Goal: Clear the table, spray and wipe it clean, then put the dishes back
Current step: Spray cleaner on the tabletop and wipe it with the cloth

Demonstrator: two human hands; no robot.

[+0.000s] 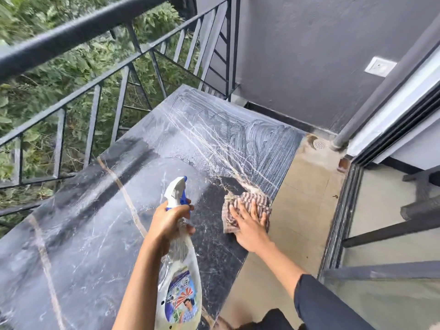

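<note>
A long black marble table (100, 222) runs along the balcony railing, its far end streaked with white foam smears. My left hand (170, 219) grips the neck of a clear spray bottle (178, 270) with a white and blue trigger head and a colourful label. My right hand (248, 228) lies flat, fingers spread, pressing a striped brown and white cloth (247, 206) onto the tabletop near its right edge. No dishes are in view.
A black metal railing (71, 98) borders the table's left side, with green foliage beyond. A tan tiled floor (302, 186) lies to the right, with a round drain (319, 144), a grey pipe and a sliding glass door (385, 210). A grey wall closes the far end.
</note>
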